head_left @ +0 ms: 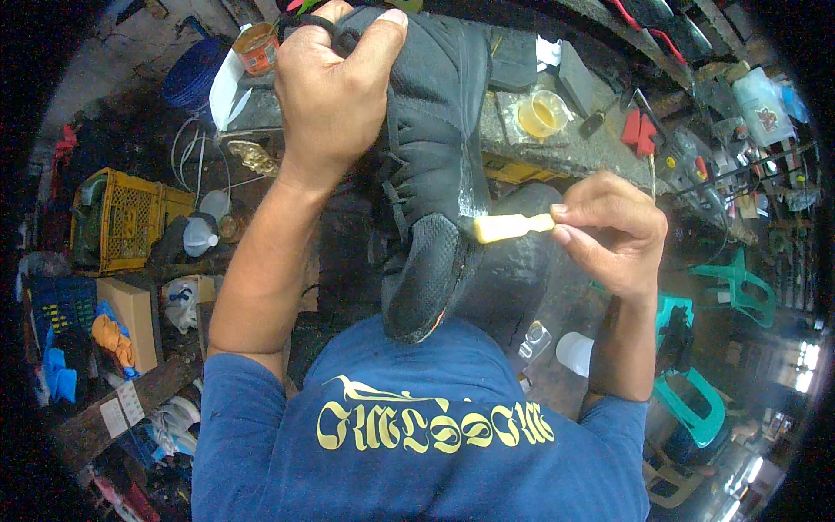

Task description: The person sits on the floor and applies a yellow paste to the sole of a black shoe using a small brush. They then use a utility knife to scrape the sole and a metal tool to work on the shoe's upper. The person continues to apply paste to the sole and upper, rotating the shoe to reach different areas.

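Observation:
A black lace-up shoe [432,130] stands lengthwise in front of me, its toe pointing down toward my shirt. My left hand [335,96] is closed round the shoe's collar at the heel end, thumb pressed on the upper. Between the thumb and fingers of my right hand [613,228] is a short pale-yellow brush [513,228]. Its broad end touches the shoe's side just above the toe, where a whitish wet smear shows along the edge. The very tip of the brush is hard to make out against the shoe.
Beyond the shoe, a clear tub of yellowish liquid [541,115] sits on a worn bench. An orange-labelled cup [257,50] stands at the far left. Yellow crates [130,222] are on the left, green plastic chairs [691,404] on the right. A red object [637,132] lies beyond my right hand.

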A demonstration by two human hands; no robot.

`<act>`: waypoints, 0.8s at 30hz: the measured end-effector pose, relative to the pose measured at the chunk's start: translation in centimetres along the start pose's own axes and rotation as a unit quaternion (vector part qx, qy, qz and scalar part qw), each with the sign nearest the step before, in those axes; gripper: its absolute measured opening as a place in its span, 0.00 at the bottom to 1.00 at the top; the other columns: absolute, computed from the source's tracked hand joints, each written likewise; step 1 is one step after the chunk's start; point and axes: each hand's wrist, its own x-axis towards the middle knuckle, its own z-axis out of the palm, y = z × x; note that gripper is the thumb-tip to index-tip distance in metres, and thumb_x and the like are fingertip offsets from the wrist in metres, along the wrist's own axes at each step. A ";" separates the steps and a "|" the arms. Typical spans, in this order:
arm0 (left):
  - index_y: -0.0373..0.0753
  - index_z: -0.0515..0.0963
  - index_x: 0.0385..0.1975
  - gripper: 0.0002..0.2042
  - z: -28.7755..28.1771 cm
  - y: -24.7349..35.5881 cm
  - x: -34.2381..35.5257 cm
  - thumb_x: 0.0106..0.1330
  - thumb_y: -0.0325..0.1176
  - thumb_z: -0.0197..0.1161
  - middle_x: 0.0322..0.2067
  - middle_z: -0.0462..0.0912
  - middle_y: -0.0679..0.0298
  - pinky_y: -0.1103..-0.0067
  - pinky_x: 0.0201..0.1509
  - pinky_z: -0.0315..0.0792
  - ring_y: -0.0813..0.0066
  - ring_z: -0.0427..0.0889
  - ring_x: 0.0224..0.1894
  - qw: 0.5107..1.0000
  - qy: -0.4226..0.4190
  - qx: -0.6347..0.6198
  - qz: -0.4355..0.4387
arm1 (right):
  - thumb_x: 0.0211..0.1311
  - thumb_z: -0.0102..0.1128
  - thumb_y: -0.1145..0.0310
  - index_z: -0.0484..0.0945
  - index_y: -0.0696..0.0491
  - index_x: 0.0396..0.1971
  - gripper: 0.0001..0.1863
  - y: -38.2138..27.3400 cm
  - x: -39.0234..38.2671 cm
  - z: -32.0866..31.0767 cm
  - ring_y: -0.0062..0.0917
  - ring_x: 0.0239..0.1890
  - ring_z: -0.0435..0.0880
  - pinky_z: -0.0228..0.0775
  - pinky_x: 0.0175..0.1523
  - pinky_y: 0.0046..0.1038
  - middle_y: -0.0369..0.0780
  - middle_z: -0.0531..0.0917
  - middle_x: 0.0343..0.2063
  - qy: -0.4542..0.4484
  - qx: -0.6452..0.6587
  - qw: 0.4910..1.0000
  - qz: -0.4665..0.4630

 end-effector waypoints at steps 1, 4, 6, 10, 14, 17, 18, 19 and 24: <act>0.31 0.84 0.38 0.13 0.0 -0.1 0.1 0.65 0.37 0.71 0.32 0.86 0.62 0.77 0.45 0.74 0.75 0.81 0.37 1.000 0.002 0.021 0.009 | 0.47 0.76 0.78 0.90 0.57 0.32 0.09 0.0 0.0 0.0 0.30 0.33 0.88 0.78 0.39 0.29 0.43 0.89 0.30 -0.002 -0.004 1.000 -0.004; 0.30 0.84 0.38 0.14 0.3 -0.3 0.2 0.65 0.38 0.71 0.32 0.87 0.61 0.78 0.42 0.74 0.76 0.82 0.36 0.999 -0.006 -0.037 -0.034 | 0.47 0.76 0.78 0.90 0.57 0.33 0.10 -0.2 -0.2 0.1 0.29 0.33 0.88 0.78 0.39 0.28 0.43 0.88 0.30 -0.002 -0.011 1.000 -0.008; 0.30 0.85 0.37 0.15 0.5 -0.3 0.3 0.64 0.38 0.72 0.32 0.88 0.62 0.78 0.41 0.74 0.76 0.82 0.34 0.997 -0.007 -0.060 -0.038 | 0.47 0.76 0.78 0.90 0.56 0.33 0.10 -0.3 -0.3 0.1 0.29 0.33 0.88 0.78 0.39 0.29 0.42 0.88 0.30 0.000 -0.015 1.000 -0.009; 0.30 0.85 0.34 0.14 0.4 0.2 0.6 0.64 0.38 0.72 0.29 0.87 0.63 0.78 0.39 0.74 0.76 0.81 0.31 1.000 -0.001 -0.012 -0.025 | 0.46 0.77 0.77 0.90 0.55 0.33 0.10 -0.4 -0.5 0.2 0.29 0.33 0.88 0.78 0.39 0.29 0.41 0.88 0.30 -0.002 -0.034 0.999 -0.018; 0.35 0.76 0.24 0.11 0.5 1.2 0.3 0.67 0.31 0.65 0.22 0.75 0.71 0.78 0.31 0.64 0.81 0.70 0.26 0.992 -0.004 -0.096 -0.081 | 0.45 0.78 0.76 0.90 0.54 0.31 0.10 -0.5 -0.6 0.4 0.29 0.33 0.87 0.76 0.38 0.29 0.40 0.88 0.29 0.006 -0.044 0.999 -0.030; 0.36 0.73 0.20 0.13 0.9 1.3 0.5 0.67 0.30 0.65 0.20 0.73 0.72 0.79 0.29 0.62 0.83 0.68 0.24 0.991 0.020 -0.112 -0.072 | 0.44 0.78 0.75 0.90 0.53 0.32 0.11 -0.6 -0.6 0.4 0.30 0.32 0.87 0.76 0.38 0.30 0.40 0.88 0.29 0.007 -0.054 0.998 -0.036; 0.36 0.74 0.21 0.12 1.1 1.2 0.6 0.67 0.30 0.66 0.21 0.73 0.72 0.79 0.29 0.63 0.83 0.68 0.24 0.990 0.023 -0.116 -0.082 | 0.44 0.78 0.75 0.90 0.53 0.32 0.11 -0.7 -0.7 0.5 0.30 0.32 0.87 0.75 0.38 0.30 0.39 0.88 0.29 0.005 -0.062 0.997 -0.039; 0.36 0.74 0.22 0.12 1.1 1.0 0.7 0.67 0.30 0.66 0.21 0.74 0.72 0.79 0.29 0.64 0.83 0.69 0.25 0.988 0.025 -0.120 -0.092 | 0.44 0.78 0.75 0.90 0.53 0.32 0.11 -0.7 -0.7 0.5 0.30 0.32 0.87 0.75 0.38 0.30 0.39 0.88 0.30 0.005 -0.068 0.997 -0.040; 0.34 0.76 0.25 0.10 0.9 0.5 0.9 0.67 0.31 0.66 0.22 0.76 0.71 0.79 0.30 0.65 0.82 0.71 0.25 0.989 0.017 -0.110 -0.099 | 0.44 0.78 0.74 0.90 0.52 0.31 0.11 -1.0 -0.7 0.5 0.30 0.32 0.87 0.75 0.37 0.31 0.39 0.88 0.30 0.000 -0.096 0.994 -0.057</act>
